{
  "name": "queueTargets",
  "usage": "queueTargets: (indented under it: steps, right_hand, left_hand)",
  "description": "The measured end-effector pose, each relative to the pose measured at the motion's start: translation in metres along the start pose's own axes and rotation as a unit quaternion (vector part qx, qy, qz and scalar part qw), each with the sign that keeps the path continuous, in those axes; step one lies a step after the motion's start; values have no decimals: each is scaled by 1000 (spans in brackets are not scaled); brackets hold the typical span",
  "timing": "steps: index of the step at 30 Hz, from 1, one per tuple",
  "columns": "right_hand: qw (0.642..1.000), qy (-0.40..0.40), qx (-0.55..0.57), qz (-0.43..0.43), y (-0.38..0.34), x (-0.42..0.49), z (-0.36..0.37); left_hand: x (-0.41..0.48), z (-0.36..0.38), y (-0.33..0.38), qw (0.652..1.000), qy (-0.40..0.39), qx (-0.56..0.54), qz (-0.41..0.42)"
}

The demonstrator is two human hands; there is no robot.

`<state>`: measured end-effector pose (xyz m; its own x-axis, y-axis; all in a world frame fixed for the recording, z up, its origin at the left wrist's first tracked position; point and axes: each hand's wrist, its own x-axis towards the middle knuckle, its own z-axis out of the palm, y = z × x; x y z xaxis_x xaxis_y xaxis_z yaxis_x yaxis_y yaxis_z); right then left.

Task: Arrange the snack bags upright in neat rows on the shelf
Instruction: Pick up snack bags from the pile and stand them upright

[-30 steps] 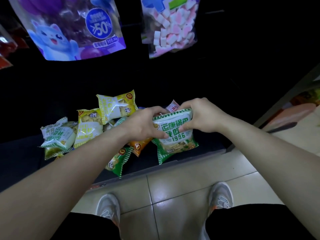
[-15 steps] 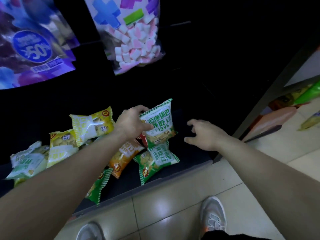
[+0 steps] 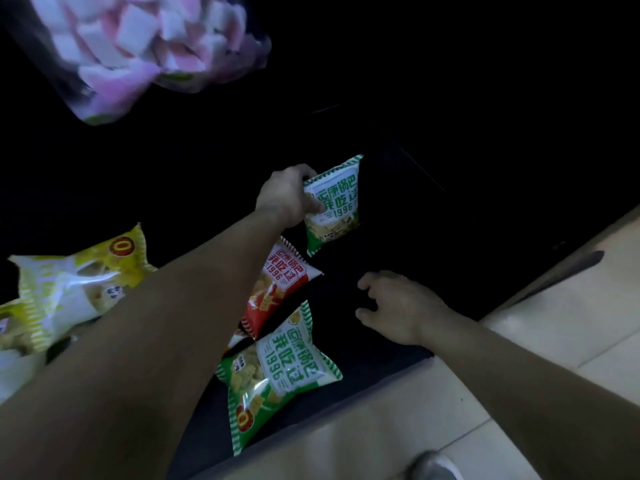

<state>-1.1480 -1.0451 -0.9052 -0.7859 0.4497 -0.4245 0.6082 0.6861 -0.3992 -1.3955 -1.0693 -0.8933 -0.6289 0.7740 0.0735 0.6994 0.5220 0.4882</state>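
Green-and-white foil marks the snack bag point(image 3: 334, 202) that the left hand point(image 3: 285, 199) grips by its left edge, thumb across the printed front and the other fingers curled behind. The bag stands nearly upright just above the middle of the view, its top seam leaning toward one o'clock. It is over the back of the dark shelf point(image 3: 374, 355), but the gloom hides whether its lower corner touches the board. At four o'clock from this bag the right hand point(image 3: 398, 306) holds nothing. Its fingers are spread and loosely bent over the shelf, and it cannot be told whether the fingertips touch it. At seven o'clock from the held bag a red bag point(image 3: 277, 289) of the same make lies tilted, one side tucked under the left forearm point(image 3: 156, 341). Touching its lower end, at six o'clock, a second green bag point(image 3: 277, 372) lies flat, face up, near the shelf's front edge. At nine o'clock of the view a yellow bag point(image 3: 79, 285) lies on its side, with paler packets beside it too blurred to read. A bag of pink and white marshmallows point(image 3: 138, 46) hangs at eleven o'clock, also blurred. Pale tiled floor point(image 3: 519, 358) fills four to five o'clock, and the toe of a grey shoe point(image 3: 433, 465) shows at the bottom edge.
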Motion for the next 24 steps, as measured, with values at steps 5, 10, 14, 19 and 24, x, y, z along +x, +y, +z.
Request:
queueTargets:
  steps: [5,10,14,19,24]
  right_hand:
    - [999,-40,-15,9,-1,4,40]
    - [999,-43,7,21,-10,0,46]
    - [997,-52,55,31,-22,-3,50]
    - [991,-95,88,31,-44,-10,60]
    - [986,-103,122,40,-71,-16,74]
  left_hand:
    - [20,14,-7,999,25,30,7]
    - [3,5,-7,993,95,68,3]
    - [-23,-22,-11,993,103,61,-14]
    - [-108,-61,-49,993,2,105,52]
    - [-197,-100,-99,982,-93,143,76]
